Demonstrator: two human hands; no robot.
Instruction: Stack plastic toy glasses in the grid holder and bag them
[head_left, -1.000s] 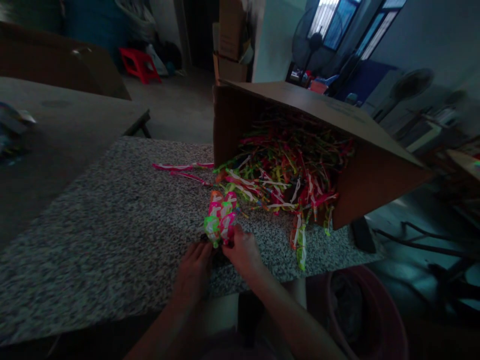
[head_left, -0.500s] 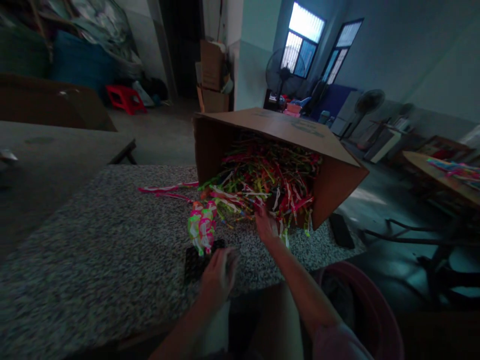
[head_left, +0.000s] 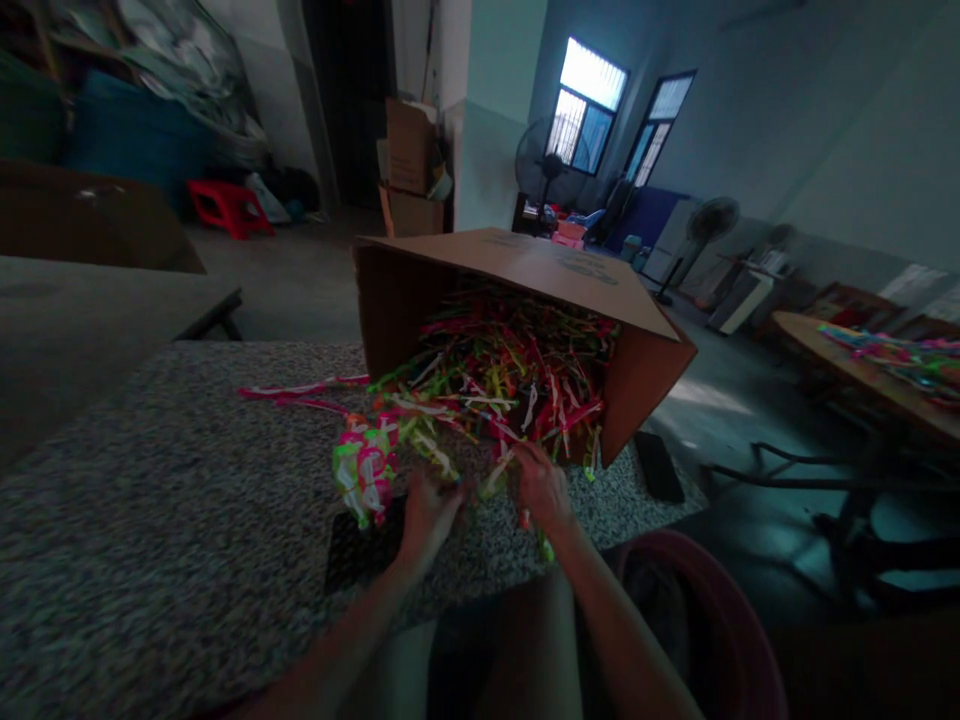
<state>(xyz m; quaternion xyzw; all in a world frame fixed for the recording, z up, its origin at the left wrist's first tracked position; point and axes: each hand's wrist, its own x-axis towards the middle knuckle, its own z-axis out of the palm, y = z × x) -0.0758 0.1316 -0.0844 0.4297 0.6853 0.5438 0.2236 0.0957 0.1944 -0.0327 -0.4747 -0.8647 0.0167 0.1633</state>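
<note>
The person's right hand (head_left: 544, 490) is grasping plastic ribbon strands (head_left: 487, 385) spilling from a tipped cardboard box (head_left: 645, 385) at 12 o'clock, while the left hand (head_left: 427, 520), grip unclear, is curling near a pink-green ribbon bunch (head_left: 365, 468) at its 9 o'clock on the speckled stone counter (head_left: 150, 520).

Reference point: the pale green plastered wall pier (head_left: 495, 120) at the far side of the room. Left of the pier: a dark open doorway (head_left: 349, 100), with stacked brown cardboard cartons (head_left: 409, 170) just beside the pier. Farther left, a red plastic stool (head_left: 227, 208) sits on the grey concrete floor (head_left: 300, 280), near blue bundled sacks (head_left: 127, 150). Right of the pier: a barred window (head_left: 586, 105) and a narrower dark-framed window (head_left: 660, 125) admit daylight; the interior is otherwise dim. Two black pedestal fans (head_left: 547, 165) (head_left: 709, 225) stand farther right, the second well apart from the pier. A long wooden table (head_left: 862, 375) occupies the far right.
</note>
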